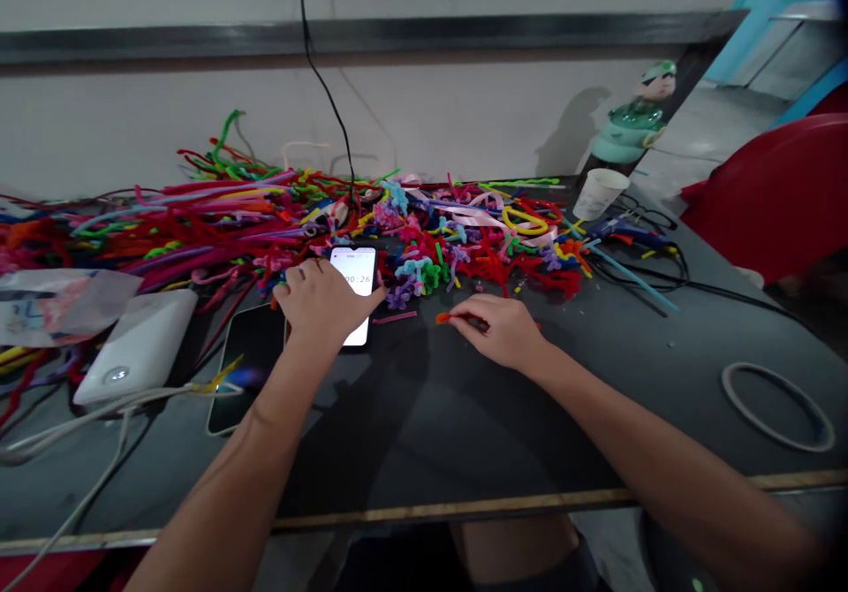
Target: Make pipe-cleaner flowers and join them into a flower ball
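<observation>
The left hand point(321, 299) is open over the lit phone point(352, 262), fingers extended and thumb spread across the screen, which reads in part "00:26"; whether the palm presses on the phone cannot be determined. The right hand point(496, 327) is closed in a pinch, gripping an orange piece point(442, 318) between thumb and fingers, its end projecting to the left. This piece is located above the dark worktop point(464, 451), to the right of a short pink strip point(395, 317) lying beside the phone. A dark-screened phone point(248, 353) lies partly beneath the left forearm, with a white power bank point(142, 345) to its left. Behind both hands, a dense heap of coloured fuzzy stems point(199, 230) runs along the wall, with twisted flower shapes point(401, 296) at its front edge. On the right are a white cup point(600, 194), eyeglasses point(649, 213), a green bottle-like figure point(628, 132) and a pale ring point(732, 398) lying flat.
</observation>
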{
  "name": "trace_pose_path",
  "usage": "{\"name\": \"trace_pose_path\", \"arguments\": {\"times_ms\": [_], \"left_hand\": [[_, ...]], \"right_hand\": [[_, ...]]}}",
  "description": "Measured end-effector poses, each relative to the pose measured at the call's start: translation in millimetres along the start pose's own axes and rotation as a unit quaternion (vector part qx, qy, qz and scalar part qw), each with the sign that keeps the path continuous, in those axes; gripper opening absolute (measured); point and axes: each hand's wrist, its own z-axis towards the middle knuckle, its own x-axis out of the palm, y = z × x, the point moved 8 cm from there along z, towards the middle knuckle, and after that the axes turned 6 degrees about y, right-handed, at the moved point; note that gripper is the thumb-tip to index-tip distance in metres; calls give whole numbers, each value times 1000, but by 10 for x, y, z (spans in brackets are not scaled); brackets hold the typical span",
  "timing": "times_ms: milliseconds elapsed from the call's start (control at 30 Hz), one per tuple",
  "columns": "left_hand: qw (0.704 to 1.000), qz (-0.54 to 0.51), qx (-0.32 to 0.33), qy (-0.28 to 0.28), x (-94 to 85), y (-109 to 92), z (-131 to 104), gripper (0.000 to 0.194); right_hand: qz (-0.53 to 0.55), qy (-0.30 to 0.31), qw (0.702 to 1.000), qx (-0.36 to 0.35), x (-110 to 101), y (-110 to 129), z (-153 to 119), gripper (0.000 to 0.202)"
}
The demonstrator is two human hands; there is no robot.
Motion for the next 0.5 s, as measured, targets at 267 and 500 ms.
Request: {"name": "trace_pose_path", "arguments": {"times_ms": [267,500], "left_hand": [[997,-60,-51,7,-87,112,-76,92],[997,-60,-34,-15,-496,485,-293,77]], "right_hand": [[-6,-2,1000,-2,-13,-2,-2,16],[-8,-2,1000,-8,-1,-18,-10,16]]}}
